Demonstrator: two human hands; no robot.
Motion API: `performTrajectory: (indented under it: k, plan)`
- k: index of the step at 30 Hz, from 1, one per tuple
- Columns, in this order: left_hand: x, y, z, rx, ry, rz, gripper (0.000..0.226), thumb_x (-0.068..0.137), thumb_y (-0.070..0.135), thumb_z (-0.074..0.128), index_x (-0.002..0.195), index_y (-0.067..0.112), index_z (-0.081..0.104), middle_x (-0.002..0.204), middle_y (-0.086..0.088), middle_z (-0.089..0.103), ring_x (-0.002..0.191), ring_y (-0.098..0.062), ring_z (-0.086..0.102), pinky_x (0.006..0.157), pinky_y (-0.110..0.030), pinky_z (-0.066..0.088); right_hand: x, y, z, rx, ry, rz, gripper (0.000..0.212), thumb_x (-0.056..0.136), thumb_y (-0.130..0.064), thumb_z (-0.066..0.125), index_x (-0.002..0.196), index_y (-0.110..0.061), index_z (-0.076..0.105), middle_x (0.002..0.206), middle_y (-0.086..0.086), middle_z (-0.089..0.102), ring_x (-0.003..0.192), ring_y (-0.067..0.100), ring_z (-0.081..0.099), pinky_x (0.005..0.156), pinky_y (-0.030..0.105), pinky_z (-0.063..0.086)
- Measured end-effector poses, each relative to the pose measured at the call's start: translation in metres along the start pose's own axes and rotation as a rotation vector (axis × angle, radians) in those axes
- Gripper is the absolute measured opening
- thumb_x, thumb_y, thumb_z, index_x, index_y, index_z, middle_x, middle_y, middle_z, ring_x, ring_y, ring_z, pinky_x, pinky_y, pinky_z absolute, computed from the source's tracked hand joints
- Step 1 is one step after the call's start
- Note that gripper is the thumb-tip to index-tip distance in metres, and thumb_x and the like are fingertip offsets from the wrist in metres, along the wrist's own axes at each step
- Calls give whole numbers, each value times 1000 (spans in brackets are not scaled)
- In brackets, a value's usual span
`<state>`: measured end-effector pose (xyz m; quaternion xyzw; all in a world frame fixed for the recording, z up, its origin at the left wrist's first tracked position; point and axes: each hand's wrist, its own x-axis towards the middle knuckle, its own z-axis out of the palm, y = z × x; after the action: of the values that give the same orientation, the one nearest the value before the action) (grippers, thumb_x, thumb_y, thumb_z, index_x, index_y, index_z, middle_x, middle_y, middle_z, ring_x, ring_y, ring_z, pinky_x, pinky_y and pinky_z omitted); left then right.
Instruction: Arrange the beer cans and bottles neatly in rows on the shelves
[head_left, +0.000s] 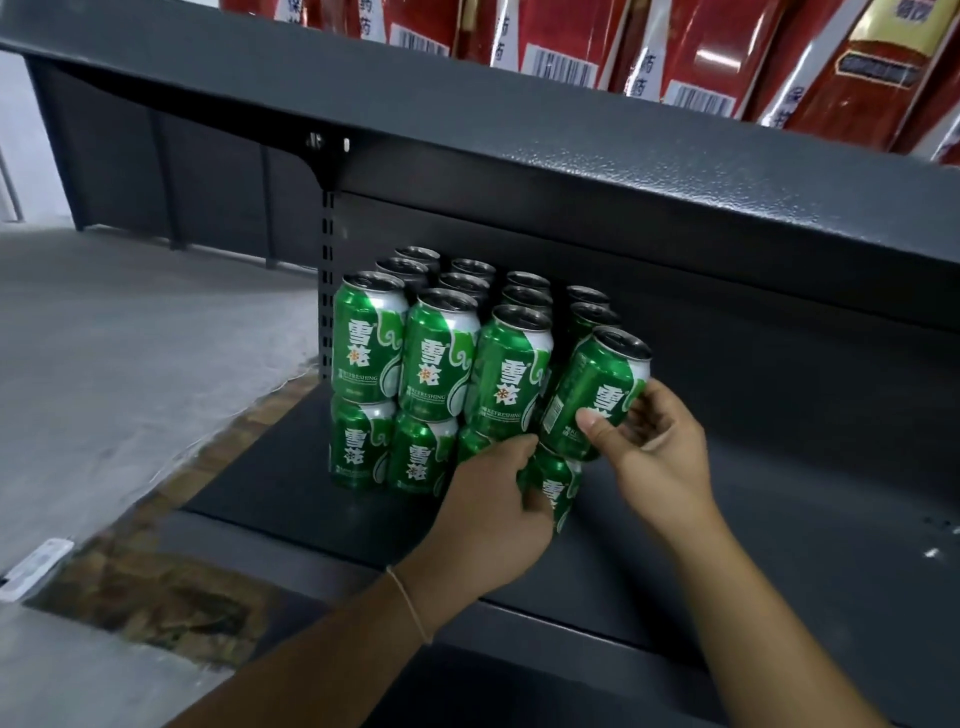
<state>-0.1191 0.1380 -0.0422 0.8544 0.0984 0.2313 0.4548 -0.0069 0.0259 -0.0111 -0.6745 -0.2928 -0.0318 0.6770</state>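
Green beer cans (439, 364) stand in rows, stacked two layers high, at the left end of a dark grey shelf (779, 493). My right hand (652, 447) grips a tilted green can (592, 389) at the right end of the upper front row, leaning over the can beneath. My left hand (498, 499) is wrapped around the lower can (553, 491) under it. The lower front can in the third column is mostly hidden behind my left hand.
A dark shelf board (571, 171) hangs close overhead, carrying red packaged goods (701, 47). The shelf surface to the right of the cans is bare. A slotted upright post (327, 291) stands beside the stack on the left. Grey concrete floor (104, 338) lies to the left.
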Motion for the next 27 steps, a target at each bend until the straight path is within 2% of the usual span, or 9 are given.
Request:
performTrajectory:
  k: [1, 3, 6, 10, 13, 16, 21, 23, 27]
  plan:
    - [0, 0, -1, 0, -10, 1, 57, 91, 12, 52, 146, 19, 38, 144, 4, 48, 129, -8, 47, 97, -9, 32, 0, 0, 2, -5, 5, 0, 36, 81, 0, 75, 114, -5, 62, 105, 5, 73, 95, 17, 70, 86, 27, 57]
    - [-1, 0, -2, -10, -18, 10, 52, 90, 8, 52, 141, 18, 45, 136, 2, 55, 120, -7, 53, 85, -1, 34, -1, 0, 4, -14, 14, 0, 35, 83, 0, 74, 114, -8, 62, 105, 4, 72, 97, 18, 70, 87, 29, 56]
    - [-2, 0, -4, -20, -15, 27, 44, 89, 5, 51, 132, 16, 54, 126, -3, 62, 109, -10, 57, 71, 7, 31, -1, -2, 8, -31, 7, -10, 30, 84, 2, 72, 109, -12, 62, 101, 0, 72, 92, 11, 69, 83, 24, 56]
    - [-2, -1, -5, -28, -14, 47, 43, 90, 5, 51, 131, 14, 55, 125, -6, 63, 110, -11, 56, 73, 4, 35, 0, -1, 12, -49, 5, -14, 30, 84, 2, 71, 107, -14, 62, 101, -1, 72, 90, 6, 69, 80, 20, 55]
    - [-1, 0, -7, -37, -21, 45, 42, 90, 6, 52, 131, 15, 56, 124, -6, 64, 110, -15, 58, 81, -8, 40, -1, 2, 14, -54, 9, -16, 31, 84, 3, 71, 107, -16, 62, 99, -2, 72, 88, 4, 69, 76, 18, 55]
    - [-1, -1, -8, -49, -27, 38, 42, 91, 7, 52, 132, 15, 55, 124, -7, 63, 111, -18, 59, 83, -13, 40, -1, 2, 14, -65, 6, -17, 30, 85, 5, 69, 109, -10, 61, 99, 1, 71, 84, 1, 68, 68, 15, 53]
    - [0, -1, -8, -59, -28, 34, 41, 91, 9, 52, 131, 14, 54, 124, -5, 63, 110, -15, 59, 79, -8, 41, -1, 4, 11, -100, -30, -20, 30, 88, 7, 64, 116, 0, 56, 98, 3, 68, 79, -5, 66, 59, 12, 52]
    - [1, -1, -9, -52, -35, 36, 41, 91, 9, 52, 132, 14, 53, 125, -6, 62, 111, -17, 59, 82, -11, 41, -1, 4, 11, -105, -38, -14, 29, 89, 6, 63, 117, -3, 56, 99, 1, 68, 80, -5, 67, 62, 12, 52]
    - [-2, -1, -9, -5, -40, 66, 43, 91, 11, 52, 134, 15, 52, 125, -6, 61, 112, -17, 58, 88, -18, 44, -3, 5, 12, -162, -40, -30, 33, 90, -2, 66, 120, -12, 57, 108, -3, 69, 95, -1, 67, 78, 12, 51]
